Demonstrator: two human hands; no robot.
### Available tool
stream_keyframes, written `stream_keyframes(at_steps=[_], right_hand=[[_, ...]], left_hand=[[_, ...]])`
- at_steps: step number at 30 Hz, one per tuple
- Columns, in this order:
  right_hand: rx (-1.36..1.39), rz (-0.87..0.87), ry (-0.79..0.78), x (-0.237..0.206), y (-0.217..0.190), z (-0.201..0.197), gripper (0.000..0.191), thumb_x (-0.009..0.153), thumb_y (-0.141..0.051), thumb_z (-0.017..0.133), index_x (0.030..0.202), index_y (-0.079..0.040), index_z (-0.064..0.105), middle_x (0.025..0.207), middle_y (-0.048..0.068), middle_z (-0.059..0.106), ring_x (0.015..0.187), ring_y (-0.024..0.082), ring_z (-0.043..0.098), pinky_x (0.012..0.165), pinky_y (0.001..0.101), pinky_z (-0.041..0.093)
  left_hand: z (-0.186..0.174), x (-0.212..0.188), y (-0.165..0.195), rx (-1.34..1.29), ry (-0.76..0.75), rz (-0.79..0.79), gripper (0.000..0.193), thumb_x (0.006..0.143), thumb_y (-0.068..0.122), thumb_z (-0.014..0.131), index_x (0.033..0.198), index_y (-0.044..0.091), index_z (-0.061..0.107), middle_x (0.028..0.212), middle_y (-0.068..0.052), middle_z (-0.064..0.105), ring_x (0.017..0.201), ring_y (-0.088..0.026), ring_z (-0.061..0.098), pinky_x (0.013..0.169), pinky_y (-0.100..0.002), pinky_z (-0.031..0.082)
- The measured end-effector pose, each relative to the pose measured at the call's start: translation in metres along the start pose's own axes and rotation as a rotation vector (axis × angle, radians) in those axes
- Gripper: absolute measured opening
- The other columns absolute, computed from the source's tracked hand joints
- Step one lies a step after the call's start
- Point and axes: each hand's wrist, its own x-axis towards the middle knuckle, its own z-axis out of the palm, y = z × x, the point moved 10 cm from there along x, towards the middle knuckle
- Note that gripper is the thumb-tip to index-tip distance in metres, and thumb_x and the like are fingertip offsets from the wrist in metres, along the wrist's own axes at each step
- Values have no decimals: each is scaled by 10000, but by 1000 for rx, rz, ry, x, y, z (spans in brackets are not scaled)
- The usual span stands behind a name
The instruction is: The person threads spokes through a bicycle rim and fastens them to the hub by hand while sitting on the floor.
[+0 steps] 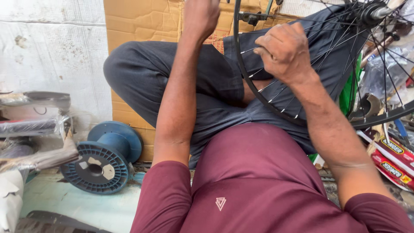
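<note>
A black bicycle wheel rim (241,73) with thin metal spokes (276,92) rests over my lap, its hub (371,11) at the top right. My right hand (284,51) is closed with fingertips pinched on a spoke near the rim. My left hand (200,17) is raised at the top edge, fingers curled, close to the rim's upper part; whether it grips anything is cut off from view. I sit cross-legged in dark trousers (172,77) and a maroon shirt (258,181).
A blue plastic spool (103,157) lies on the floor at the left. Plastic-wrapped parts (34,125) pile at the far left. Flattened cardboard (138,21) lies under my legs. Red packets (394,162) and clutter crowd the right edge.
</note>
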Motion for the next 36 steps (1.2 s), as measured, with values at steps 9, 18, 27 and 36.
stream_keyframes(at_steps=[9, 18, 27, 36], right_hand=[[93, -4, 78, -5, 2, -16, 166, 864, -84, 848, 970, -100, 722, 906, 14, 665, 915, 205, 647, 897, 381, 427], [167, -1, 180, -13, 5, -39, 187, 849, -101, 860, 968, -92, 715, 953, 24, 667, 933, 220, 644, 894, 384, 431], [171, -6, 220, -17, 9, -36, 152, 906, -121, 872, 952, -111, 727, 916, -5, 665, 891, 171, 647, 900, 356, 440], [147, 23, 162, -13, 8, -28, 207, 887, -137, 884, 1013, -95, 725, 946, 30, 676, 928, 226, 660, 906, 380, 433]], left_hand=[[17, -51, -42, 288, -377, -446, 182, 709, 76, 756, 876, 17, 712, 949, -252, 703, 922, -430, 685, 787, -494, 558], [29, -53, -23, 559, -349, -315, 123, 954, 99, 575, 1030, 34, 648, 1032, -208, 669, 956, -378, 679, 758, -479, 569], [15, -48, -24, 345, -282, -444, 267, 773, 2, 729, 1009, -20, 607, 1072, -296, 612, 986, -482, 625, 837, -520, 530], [3, -34, -22, 283, -95, -406, 279, 722, -42, 672, 991, -7, 609, 1049, -293, 603, 969, -472, 619, 831, -496, 520]])
